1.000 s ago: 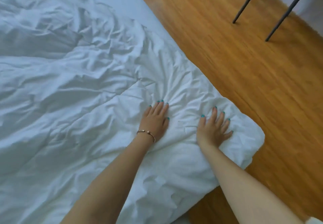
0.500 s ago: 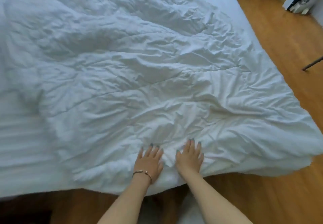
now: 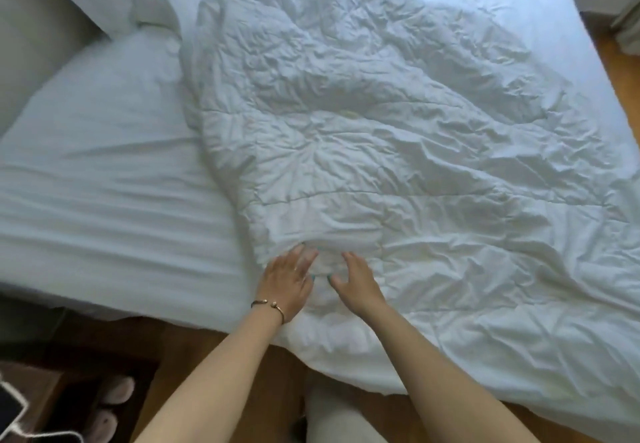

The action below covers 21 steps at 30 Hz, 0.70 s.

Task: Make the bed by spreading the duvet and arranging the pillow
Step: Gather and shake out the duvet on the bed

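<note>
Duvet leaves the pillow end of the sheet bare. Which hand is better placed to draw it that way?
Likely the left hand: it lies at the duvet edge beside the bare sheet; the right hand rests farther in.

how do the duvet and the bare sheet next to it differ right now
The duvet is puffy and heavily crumpled; the sheet lies flat with shallow ripples. The duvet carries both hands, left hand and right hand; the sheet carries none. Both are white.

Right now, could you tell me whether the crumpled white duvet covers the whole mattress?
No, the crumpled white duvet lies only over the right part, leaving the white fitted sheet bare on the left.
</note>
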Each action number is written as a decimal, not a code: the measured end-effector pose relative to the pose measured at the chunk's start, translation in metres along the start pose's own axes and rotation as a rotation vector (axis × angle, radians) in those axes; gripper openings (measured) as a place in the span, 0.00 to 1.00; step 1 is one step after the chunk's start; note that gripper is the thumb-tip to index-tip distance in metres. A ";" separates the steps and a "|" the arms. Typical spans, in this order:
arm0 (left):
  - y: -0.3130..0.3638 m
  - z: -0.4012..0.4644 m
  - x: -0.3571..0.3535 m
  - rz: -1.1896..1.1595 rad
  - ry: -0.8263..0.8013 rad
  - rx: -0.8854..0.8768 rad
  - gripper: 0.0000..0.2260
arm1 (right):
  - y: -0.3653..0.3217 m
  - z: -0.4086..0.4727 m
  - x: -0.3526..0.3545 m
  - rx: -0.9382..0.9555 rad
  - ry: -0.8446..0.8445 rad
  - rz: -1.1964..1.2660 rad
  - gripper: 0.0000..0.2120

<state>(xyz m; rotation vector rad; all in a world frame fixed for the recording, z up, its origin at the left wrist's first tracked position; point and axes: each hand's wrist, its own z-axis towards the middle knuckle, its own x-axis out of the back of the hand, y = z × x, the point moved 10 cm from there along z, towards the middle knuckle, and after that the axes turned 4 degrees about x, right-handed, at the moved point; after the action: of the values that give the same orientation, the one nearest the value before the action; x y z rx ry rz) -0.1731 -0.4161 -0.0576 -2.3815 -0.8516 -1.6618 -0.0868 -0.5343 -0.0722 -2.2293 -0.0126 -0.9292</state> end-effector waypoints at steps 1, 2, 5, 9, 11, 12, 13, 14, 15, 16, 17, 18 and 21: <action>-0.013 0.009 0.017 -0.007 0.044 0.039 0.24 | -0.023 0.016 0.003 0.052 0.024 0.006 0.33; -0.029 0.016 0.035 -0.018 0.103 0.094 0.24 | -0.047 0.032 0.006 0.106 0.042 0.002 0.33; -0.089 0.039 0.070 -0.069 0.170 0.267 0.26 | -0.117 0.078 0.008 0.251 0.059 -0.128 0.34; -0.158 0.056 0.100 -0.083 0.209 0.368 0.27 | -0.195 0.131 0.000 0.352 0.020 -0.321 0.38; -0.185 0.066 0.106 -0.097 0.206 0.360 0.27 | -0.223 0.157 -0.007 0.312 -0.011 -0.372 0.42; -0.198 0.072 0.110 -0.118 0.205 0.359 0.26 | -0.234 0.170 -0.010 0.286 -0.017 -0.393 0.45; -0.211 0.081 0.114 -0.151 0.206 0.358 0.26 | -0.245 0.184 -0.012 0.264 -0.010 -0.416 0.47; -0.225 0.092 0.119 -0.188 0.207 0.356 0.26 | -0.255 0.200 -0.013 0.245 0.004 -0.448 0.50; -0.238 0.104 0.122 -0.219 0.205 0.351 0.26 | -0.263 0.216 -0.015 0.229 0.022 -0.497 0.53; -0.252 0.117 0.123 -0.242 0.198 0.339 0.26 | -0.270 0.232 -0.017 0.219 0.046 -0.565 0.55; -0.265 0.130 0.122 -0.255 0.192 0.317 0.26 | -0.278 0.248 -0.022 0.211 0.072 -0.639 0.58; -0.278 0.143 0.122 -0.261 0.186 0.289 0.26 | -0.284 0.263 -0.028 0.200 0.097 -0.700 0.60; -0.315 0.181 0.119 -0.284 0.183 0.230 0.26 | -0.295 0.311 -0.050 0.116 0.128 -0.766 0.62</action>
<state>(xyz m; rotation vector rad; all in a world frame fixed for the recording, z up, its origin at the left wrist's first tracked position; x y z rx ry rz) -0.1533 -0.0356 -0.0903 -1.9967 -1.3146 -1.7327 -0.0099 -0.1098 -0.0757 -2.0567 -0.8877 -1.4168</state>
